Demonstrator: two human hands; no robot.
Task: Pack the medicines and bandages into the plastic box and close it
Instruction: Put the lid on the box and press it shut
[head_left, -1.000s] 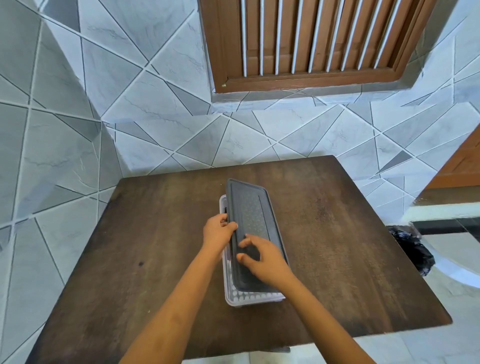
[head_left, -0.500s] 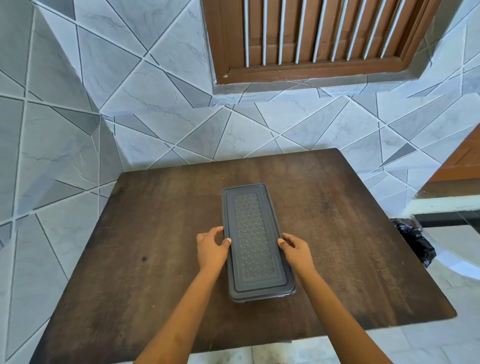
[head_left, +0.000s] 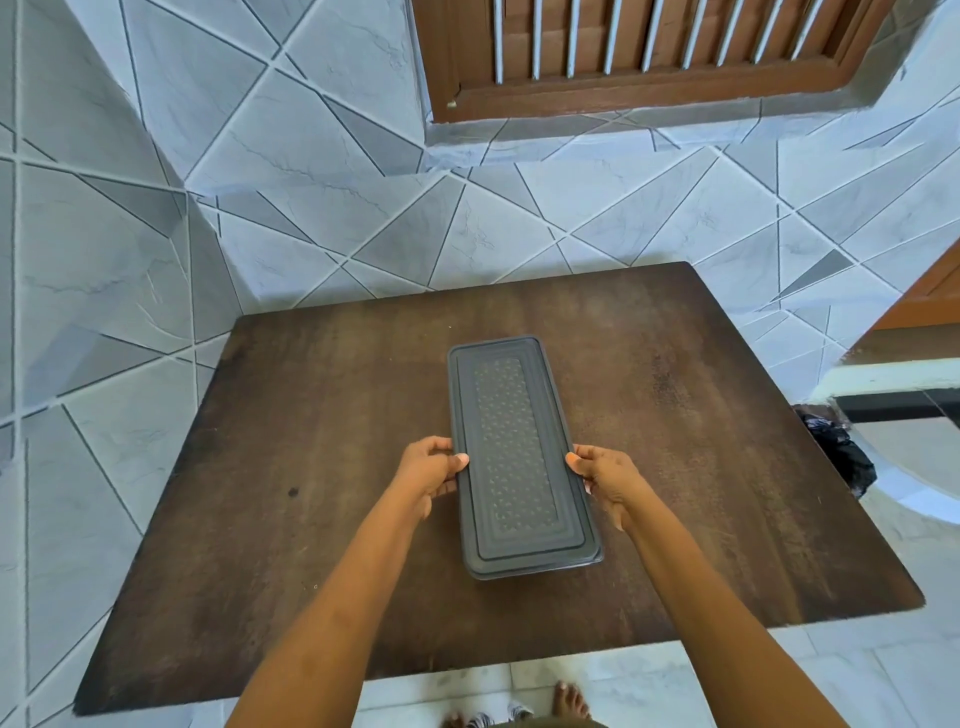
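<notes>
ok so the dark grey lid (head_left: 519, 457) sits on the plastic box, mid-frame on the wooden table (head_left: 322, 467), long axis running away from me. My left hand (head_left: 428, 475) and right hand (head_left: 605, 475) pinch its long edges, thumbs on top, equally near

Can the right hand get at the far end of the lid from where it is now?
Probably yes. The right hand sits at the dark lid's right edge, and the table beside that edge shows nothing in the way.

a dark wooden table (head_left: 322, 467) against the grey tiled wall (head_left: 260, 156); a brown slatted shutter (head_left: 649, 47) above
</notes>
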